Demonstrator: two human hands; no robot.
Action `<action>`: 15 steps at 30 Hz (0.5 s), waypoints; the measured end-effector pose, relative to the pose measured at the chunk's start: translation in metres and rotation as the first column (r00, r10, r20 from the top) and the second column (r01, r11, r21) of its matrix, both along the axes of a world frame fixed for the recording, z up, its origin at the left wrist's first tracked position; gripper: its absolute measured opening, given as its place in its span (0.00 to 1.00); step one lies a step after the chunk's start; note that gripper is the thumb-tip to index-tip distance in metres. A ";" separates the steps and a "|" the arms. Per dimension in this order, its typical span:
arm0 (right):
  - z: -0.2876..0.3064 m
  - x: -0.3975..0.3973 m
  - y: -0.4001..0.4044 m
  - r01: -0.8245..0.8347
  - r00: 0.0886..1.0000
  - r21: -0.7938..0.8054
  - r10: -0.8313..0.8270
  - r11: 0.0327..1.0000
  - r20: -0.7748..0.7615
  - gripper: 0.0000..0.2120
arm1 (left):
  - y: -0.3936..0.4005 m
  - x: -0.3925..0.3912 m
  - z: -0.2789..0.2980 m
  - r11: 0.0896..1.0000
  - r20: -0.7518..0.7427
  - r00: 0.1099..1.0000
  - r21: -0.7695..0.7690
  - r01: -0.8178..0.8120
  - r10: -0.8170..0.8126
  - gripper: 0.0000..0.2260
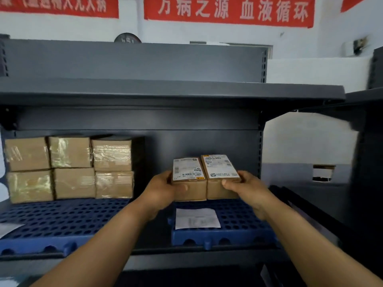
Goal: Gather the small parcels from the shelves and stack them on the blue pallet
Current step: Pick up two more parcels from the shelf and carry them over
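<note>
Left hand (165,184) and right hand (244,186) squeeze 2 small boxes (205,179) side by side, one palm on each outer end, just above the blue pallet (238,228) at 5 o'clock. Risk: only side pressure holds them; any slack and they buckle at the seam. 6 stacked boxes (70,168) sit at 9 o'clock.

We hold two parcels side by side between our hands — left hand (165,188) on the left parcel (189,181), right hand (246,188) on the right parcel (222,179). Below the grip lies a pallet (238,226) with a paper sheet (196,218) on it. Left of the grip — stacked boxes (70,168).
</note>
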State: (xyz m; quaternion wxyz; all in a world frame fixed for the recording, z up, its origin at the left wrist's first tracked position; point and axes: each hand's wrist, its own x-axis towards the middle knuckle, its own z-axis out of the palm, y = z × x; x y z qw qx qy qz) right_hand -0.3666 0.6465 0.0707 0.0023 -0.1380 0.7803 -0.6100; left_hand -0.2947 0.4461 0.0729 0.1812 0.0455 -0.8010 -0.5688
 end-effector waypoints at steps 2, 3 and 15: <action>-0.001 -0.016 -0.008 -0.008 1.000 0.040 0.007 0.999 0.026 0.26 | -0.007 -0.014 -0.002 1.000 0.018 1.000 -0.014 -0.025 0.025 0.17; -0.001 -0.023 -0.010 -0.013 0.999 0.057 0.010 0.998 0.037 0.27 | -0.009 -0.022 -0.003 0.999 0.028 0.999 -0.019 -0.027 0.028 0.17; -0.014 -0.070 -0.025 -0.035 0.995 0.310 0.004 0.950 0.098 0.29 | -0.034 -0.074 -0.023 0.993 0.152 0.988 -0.117 0.028 -0.010 0.23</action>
